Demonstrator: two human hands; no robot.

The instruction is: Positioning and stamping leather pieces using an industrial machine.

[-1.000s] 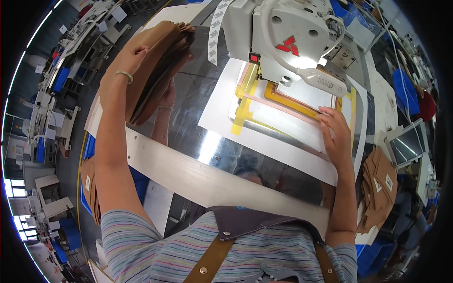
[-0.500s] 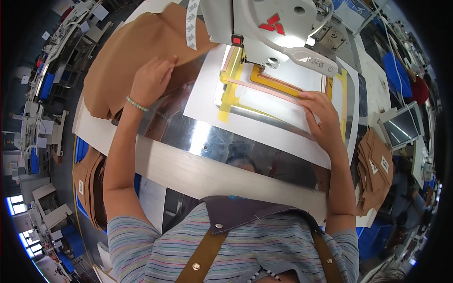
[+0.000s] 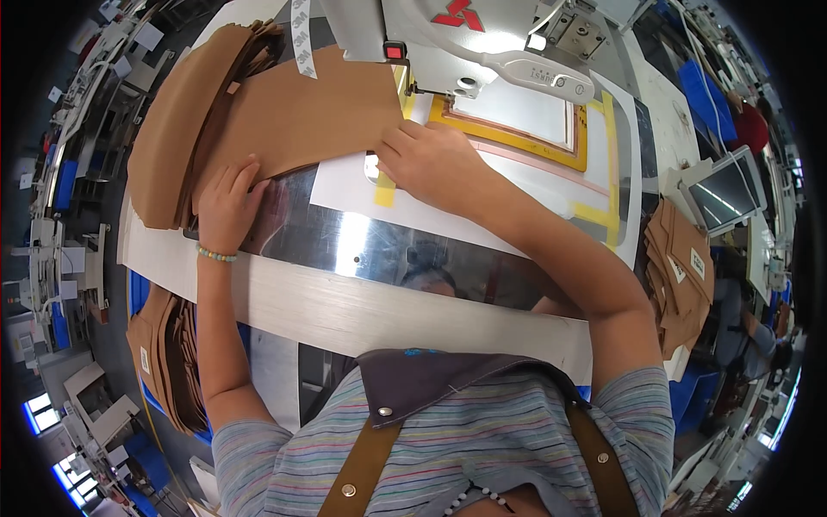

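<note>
A flat brown panel [image 3: 310, 116], which looks like cut fabric, stretches from the brown stack at left toward the machine. My right hand [image 3: 426, 164] reaches across and pinches the panel's right end, above the white sheet [image 3: 345, 189]. My left hand [image 3: 228, 202], with a beaded bracelet on its wrist, lies on the panel near its lower left edge, fingers stretched and thumb apart. Right of my right hand is a yellow-edged frame [image 3: 508, 133] under the machine head [image 3: 448, 47]. Yellow tape [image 3: 385, 191] shows beside my right wrist. The panel's left part is hidden by the folded stack [image 3: 177, 129].
A polished metal plate [image 3: 345, 237] and pale table edge [image 3: 413, 306] lie before me. More brown pieces hang at lower left [image 3: 164, 358] and lie at right [image 3: 680, 258]. A cabled white handheld device [image 3: 538, 76] sits above the frame. A dark screen [image 3: 724, 198] stands at right.
My right hand has left the frame's edge and moved left to the panel's end. My left hand has moved down and left. The panel now lies flatter, reaching farther right, and the stack shows folded at left.
</note>
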